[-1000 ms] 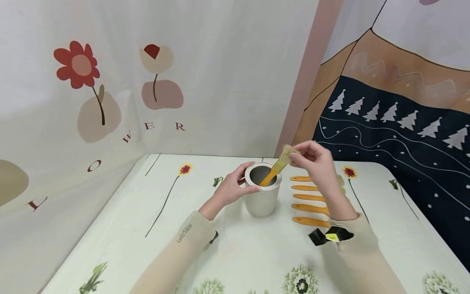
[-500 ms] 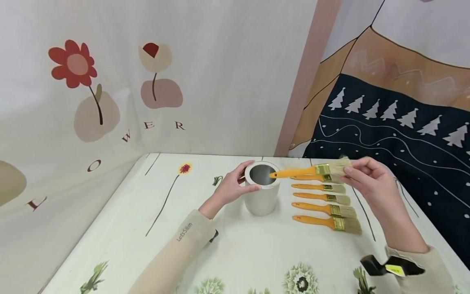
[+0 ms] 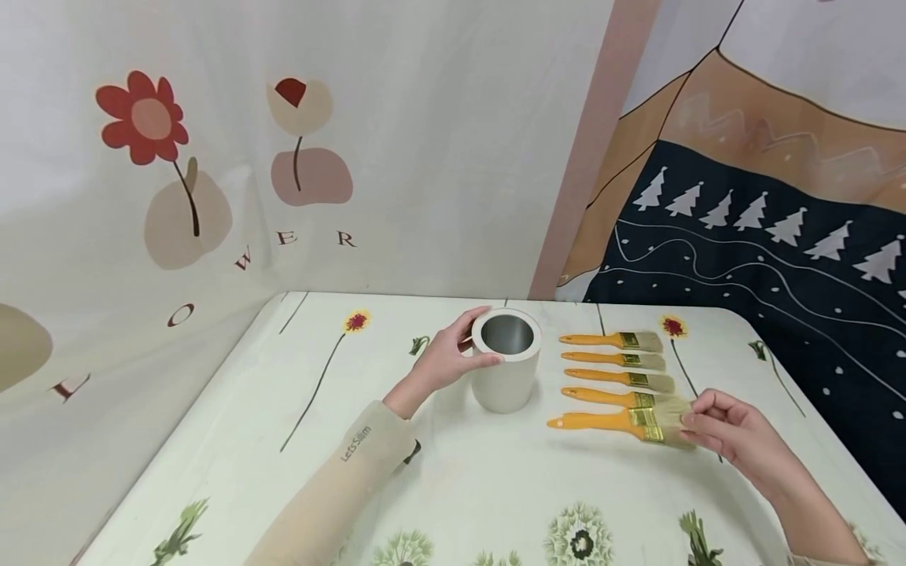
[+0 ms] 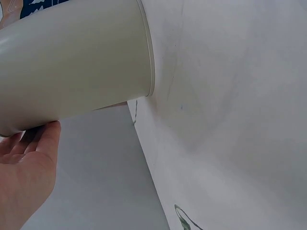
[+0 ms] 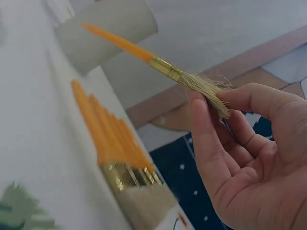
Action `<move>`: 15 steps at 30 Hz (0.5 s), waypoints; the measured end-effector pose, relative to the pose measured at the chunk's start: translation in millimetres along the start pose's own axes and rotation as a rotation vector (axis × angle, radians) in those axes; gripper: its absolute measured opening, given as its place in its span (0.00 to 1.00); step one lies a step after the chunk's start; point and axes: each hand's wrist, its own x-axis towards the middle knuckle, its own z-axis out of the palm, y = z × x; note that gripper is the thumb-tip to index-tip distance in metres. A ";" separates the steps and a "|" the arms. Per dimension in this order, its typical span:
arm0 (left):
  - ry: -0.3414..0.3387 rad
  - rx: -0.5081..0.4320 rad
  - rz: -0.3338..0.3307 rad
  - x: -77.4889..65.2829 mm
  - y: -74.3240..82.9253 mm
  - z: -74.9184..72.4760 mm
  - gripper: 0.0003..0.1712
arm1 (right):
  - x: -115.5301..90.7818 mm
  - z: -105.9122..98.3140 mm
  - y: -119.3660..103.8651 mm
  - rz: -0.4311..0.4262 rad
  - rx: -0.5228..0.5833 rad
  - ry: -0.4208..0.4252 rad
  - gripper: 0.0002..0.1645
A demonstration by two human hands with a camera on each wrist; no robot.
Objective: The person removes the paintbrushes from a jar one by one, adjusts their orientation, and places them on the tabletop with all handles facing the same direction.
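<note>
My left hand (image 3: 447, 358) holds the upper side of an upright off-white cylindrical container (image 3: 505, 389), thumb near its thick rim. The grey inside shows no contents in the head view. With fingertips and thumb, my right hand (image 3: 746, 440) pinches a paintbrush (image 5: 165, 68) by its pale bristles. Its orange handle points left toward the container, and a brass-coloured ferrule joins handle to bristles. In the head view this brush overlaps the nearest one of a row of paintbrushes (image 3: 598, 358); the right wrist view shows it raised above them.
The row's several brushes lie parallel to the container's right, handles left and bristles right. A flower-printed white cloth (image 3: 453, 487) covers the table. Behind it hangs a pale printed curtain (image 3: 439, 157), with a navy tree-patterned cloth (image 3: 750, 259) at right.
My right hand has taken the paintbrush from the container's mouth, out to the right and then nearer, down toward the row's front. The brush has levelled out. My left hand and the container stay put.
</note>
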 end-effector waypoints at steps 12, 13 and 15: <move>-0.017 -0.019 -0.007 0.0 1.7 3.6 0.47 | -13.9 -32.6 22.9 0.366 -0.383 -0.155 0.06; -0.020 -0.018 -0.006 -0.3 1.6 3.6 0.47 | -14.6 -34.6 24.5 0.386 -0.392 -0.161 0.07; -0.029 -0.016 -0.010 -1.0 1.6 3.0 0.48 | -15.3 -37.6 27.1 0.405 -0.422 -0.168 0.09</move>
